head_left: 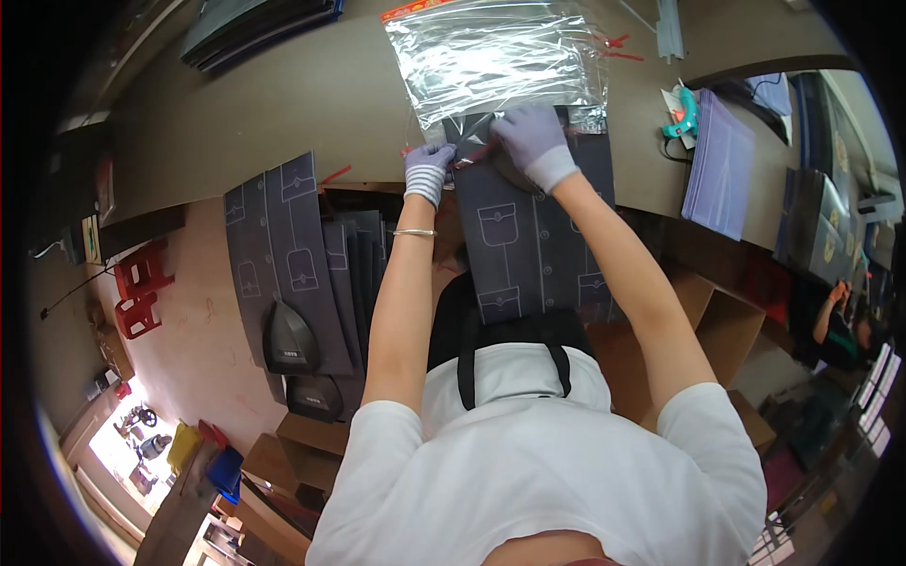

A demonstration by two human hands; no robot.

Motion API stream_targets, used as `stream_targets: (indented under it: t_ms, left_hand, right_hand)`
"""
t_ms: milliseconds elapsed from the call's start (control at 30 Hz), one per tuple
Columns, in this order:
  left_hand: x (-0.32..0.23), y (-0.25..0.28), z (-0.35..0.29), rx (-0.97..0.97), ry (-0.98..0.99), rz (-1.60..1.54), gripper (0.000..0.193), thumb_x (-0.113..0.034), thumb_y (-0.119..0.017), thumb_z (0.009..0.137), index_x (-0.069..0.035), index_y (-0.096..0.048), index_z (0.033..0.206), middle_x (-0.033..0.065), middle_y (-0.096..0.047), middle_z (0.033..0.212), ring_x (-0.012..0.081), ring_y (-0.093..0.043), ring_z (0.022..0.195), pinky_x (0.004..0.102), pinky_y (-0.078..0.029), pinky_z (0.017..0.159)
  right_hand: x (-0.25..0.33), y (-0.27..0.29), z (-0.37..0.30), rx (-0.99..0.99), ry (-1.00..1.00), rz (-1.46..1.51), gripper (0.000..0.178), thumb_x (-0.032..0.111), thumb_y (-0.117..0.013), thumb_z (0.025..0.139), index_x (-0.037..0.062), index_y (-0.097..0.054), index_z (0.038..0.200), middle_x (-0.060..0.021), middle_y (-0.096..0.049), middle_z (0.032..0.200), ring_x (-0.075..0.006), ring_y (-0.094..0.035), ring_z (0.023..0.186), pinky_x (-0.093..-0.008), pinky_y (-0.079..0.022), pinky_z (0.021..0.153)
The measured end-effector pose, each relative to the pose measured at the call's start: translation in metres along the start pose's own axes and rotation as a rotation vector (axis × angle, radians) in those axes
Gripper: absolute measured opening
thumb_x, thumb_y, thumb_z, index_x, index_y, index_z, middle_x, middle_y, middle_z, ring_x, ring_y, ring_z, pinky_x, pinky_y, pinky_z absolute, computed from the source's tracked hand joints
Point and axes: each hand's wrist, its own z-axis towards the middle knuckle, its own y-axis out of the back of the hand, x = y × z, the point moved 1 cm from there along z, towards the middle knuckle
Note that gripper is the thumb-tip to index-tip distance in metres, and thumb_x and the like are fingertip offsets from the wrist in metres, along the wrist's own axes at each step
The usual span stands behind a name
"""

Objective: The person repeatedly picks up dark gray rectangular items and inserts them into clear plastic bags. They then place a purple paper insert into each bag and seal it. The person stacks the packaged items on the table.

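A dark panel (pixel 514 250), printed with white pocket outlines and buttons, hangs over the table's near edge in front of me. Its upper end meets a shiny clear plastic bag (pixel 486 66) on top of a pile of such bags. In a purple glove with a striped cuff, my left hand (pixel 429 170) pinches the bag's near left edge. My right hand (pixel 533 141), gloved too, lies over the panel's upper part with its fingers bent and slightly blurred; their grip is hidden. Between both hands runs a thin red strip (pixel 479 154).
More printed panels (pixel 274 255) with black pointed flaps hang at the table edge on my left. Stacked lilac sheets (pixel 719 170) and a turquoise glue gun (pixel 684 115) lie to the right. Loose red strips (pixel 336 174) are on the table (pixel 274 104); dark folders (pixel 260 33) lie far left.
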Motion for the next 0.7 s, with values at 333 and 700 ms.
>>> stream_targets:
  t_ms: [333, 700]
  left_hand:
    - [-0.005, 0.004, -0.013, -0.024, -0.039, -0.038, 0.024, -0.017, -0.067, 0.077, -0.002, -0.061, 0.094, 0.0057, -0.062, 0.084, 0.0141, -0.059, 0.069, 0.0280, -0.052, 0.058]
    - [0.006, 0.027, -0.034, -0.043, -0.065, -0.034, 0.021, -0.013, -0.068, 0.076, 0.000, -0.061, 0.091, 0.0054, -0.062, 0.078, 0.0127, -0.058, 0.061, 0.0250, -0.050, 0.055]
  right_hand:
    - [-0.134, 0.019, -0.085, -0.284, -0.850, 0.506, 0.022, 0.016, -0.062, 0.077, 0.0027, -0.062, 0.094, -0.0128, -0.064, 0.082, -0.0218, -0.061, 0.074, -0.0286, -0.047, 0.070]
    - [-0.119, 0.000, -0.137, 0.007, -1.026, 0.979, 0.018, 0.010, -0.067, 0.073, -0.0026, -0.064, 0.086, -0.0022, -0.062, 0.072, -0.0071, -0.053, 0.068, -0.0212, -0.043, 0.063]
